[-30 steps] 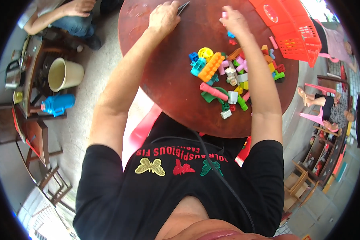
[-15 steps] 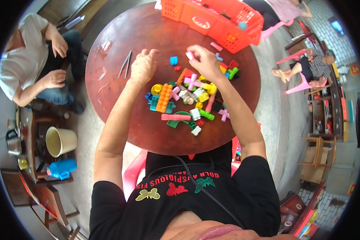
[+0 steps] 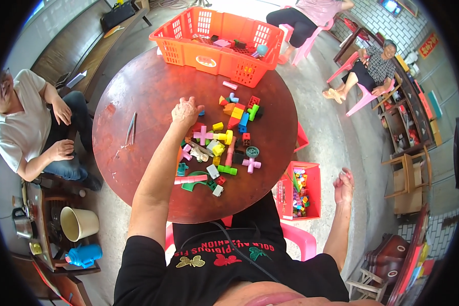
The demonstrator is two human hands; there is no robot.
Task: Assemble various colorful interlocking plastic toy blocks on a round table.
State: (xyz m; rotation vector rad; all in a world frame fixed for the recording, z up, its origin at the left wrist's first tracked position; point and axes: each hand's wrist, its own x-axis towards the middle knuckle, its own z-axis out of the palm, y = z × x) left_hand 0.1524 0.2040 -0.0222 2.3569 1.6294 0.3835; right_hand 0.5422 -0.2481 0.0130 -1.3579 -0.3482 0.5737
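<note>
We see the left hand (image 3: 186, 111) over the round brown table (image 3: 116, 171), with its fingers bent down. A small blue block (image 3: 201, 110) peeks out right beside it. We cannot tell if the fingers touch it or pinch it. The right hand (image 3: 344, 187) is out past the table's edge, above the floor (image 3: 335, 153). Its fingers curl a bit, and we cannot tell if they pinch anything. The toy blocks (image 3: 218, 149) lie in a messy bunch on the table, just right of the left arm (image 3: 155, 188). A long pink block (image 3: 193, 179) pokes out beside that arm. A light pink block (image 3: 230, 85) lies near the big red basket (image 3: 227, 62) at the table's far side. Thin tweezers (image 3: 132, 126) lie on the left. On the floor, we see a red box (image 3: 315, 195) with lots of little blocks (image 3: 300, 189) inside.
</note>
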